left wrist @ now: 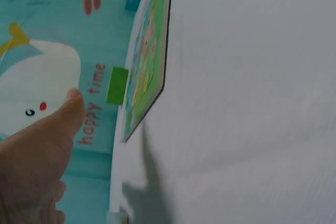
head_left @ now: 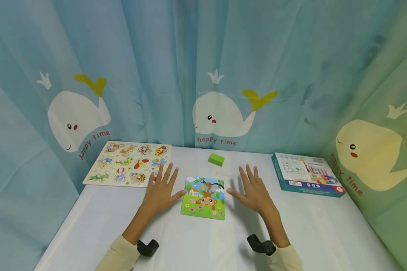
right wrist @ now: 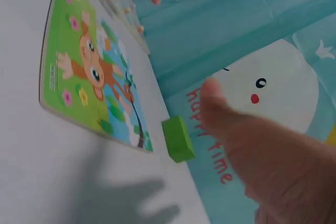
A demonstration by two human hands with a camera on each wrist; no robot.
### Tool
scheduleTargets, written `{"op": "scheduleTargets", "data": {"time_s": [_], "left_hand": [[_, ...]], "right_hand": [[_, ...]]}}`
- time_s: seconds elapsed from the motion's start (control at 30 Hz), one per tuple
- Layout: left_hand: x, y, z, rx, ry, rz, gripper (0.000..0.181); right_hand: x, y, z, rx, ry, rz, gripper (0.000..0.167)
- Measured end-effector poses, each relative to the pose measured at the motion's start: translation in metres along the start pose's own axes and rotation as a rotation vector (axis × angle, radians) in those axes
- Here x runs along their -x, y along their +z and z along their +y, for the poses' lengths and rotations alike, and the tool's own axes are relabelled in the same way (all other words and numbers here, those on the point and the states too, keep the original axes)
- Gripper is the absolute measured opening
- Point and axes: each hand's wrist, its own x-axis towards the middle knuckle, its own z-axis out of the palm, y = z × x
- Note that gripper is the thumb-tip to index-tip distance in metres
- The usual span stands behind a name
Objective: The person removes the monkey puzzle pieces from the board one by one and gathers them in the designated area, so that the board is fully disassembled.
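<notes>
Curtained play space, whale-print curtains [head_left: 159, 56], white table [head_left: 196, 244], monkey puzzle [head_left: 203, 198]

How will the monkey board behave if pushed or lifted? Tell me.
The monkey board is probably stiff, since its edges look straight and unbent. Lying flat, it would likely slide rather than roll. Its thin edge suggests it may be fairly light.

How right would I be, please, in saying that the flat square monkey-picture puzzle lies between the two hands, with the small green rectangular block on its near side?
Only the side is wrong: the head view shows the small green rectangular block on the far side of the flat square monkey-picture puzzle, which does lie between the left hand and the right hand.
</notes>
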Motion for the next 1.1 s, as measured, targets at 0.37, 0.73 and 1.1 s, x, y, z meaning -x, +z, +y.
{"op": "scheduleTargets", "data": {"time_s": [0.37,0.73,1.1], "left_hand": [[0.018,0.009,0.035,0.018,0.131,-0.069,0.074],[0.023,0.027,0.077,-0.058,0.408,-0.075,0.061],[0.023,0.035,0.089,-0.108,0.375,-0.102,0.063]], "right_hand": [[-0.028,0.035,-0.008,-0.328,-0.166,0.124,0.050],[-0.051,0.055,-0.023,-0.381,-0.242,0.103,0.025],[-0.057,0.064,-0.029,-0.355,-0.272,0.022,0.019]]}}
